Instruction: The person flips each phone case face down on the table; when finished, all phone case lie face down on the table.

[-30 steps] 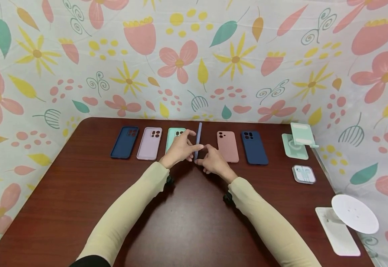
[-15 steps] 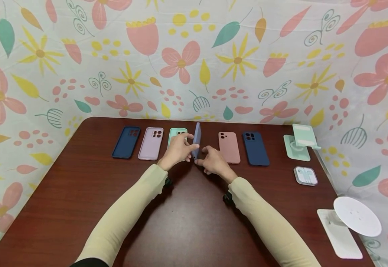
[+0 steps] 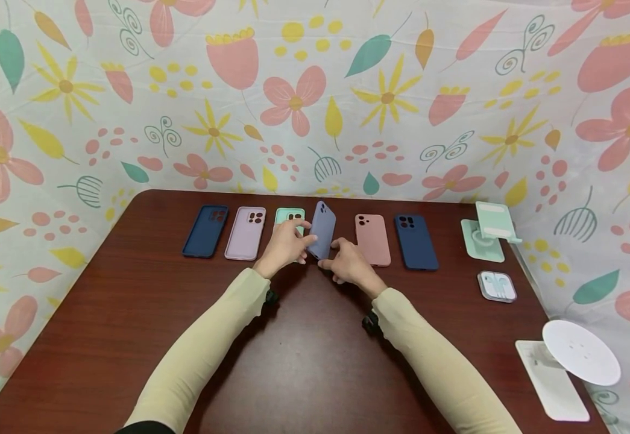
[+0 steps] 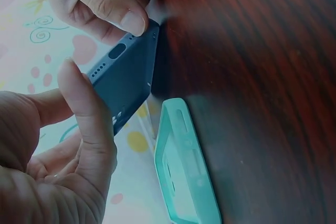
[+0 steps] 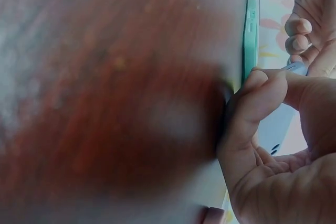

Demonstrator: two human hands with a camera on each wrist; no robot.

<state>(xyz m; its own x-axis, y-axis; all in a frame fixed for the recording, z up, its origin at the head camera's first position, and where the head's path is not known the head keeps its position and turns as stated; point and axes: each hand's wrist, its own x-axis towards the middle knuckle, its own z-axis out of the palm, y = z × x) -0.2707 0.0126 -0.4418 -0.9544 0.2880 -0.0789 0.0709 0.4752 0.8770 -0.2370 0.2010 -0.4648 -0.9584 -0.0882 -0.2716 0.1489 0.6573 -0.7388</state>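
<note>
A blue-grey phone case [image 3: 323, 231] stands tilted on its end, its camera holes at the top and its back partly facing me. My left hand [image 3: 284, 243] pinches its left edge between thumb and fingers. At the bottom corner, my right hand [image 3: 349, 263] grips it with thumb and fingers. The left wrist view shows the port cutout and speaker holes along the blue-grey case's [image 4: 131, 74] near end, with its hollow inside visible. Just left of it a mint green phone case [image 3: 290, 214] lies on the table, partly hidden by my left hand.
A dark blue case [image 3: 204, 231] and a lilac case [image 3: 245, 234] lie at left. Right of my hands are a pink case [image 3: 372, 240] and another dark blue case [image 3: 416, 242]. A mint stand [image 3: 485, 232], boxed earphones [image 3: 497, 286] and a white stand [image 3: 553, 380] line the right edge.
The blue-grey case has turned from edge-on to showing more of its back. My left hand has shifted slightly left; my right hand stays at the lower corner.
</note>
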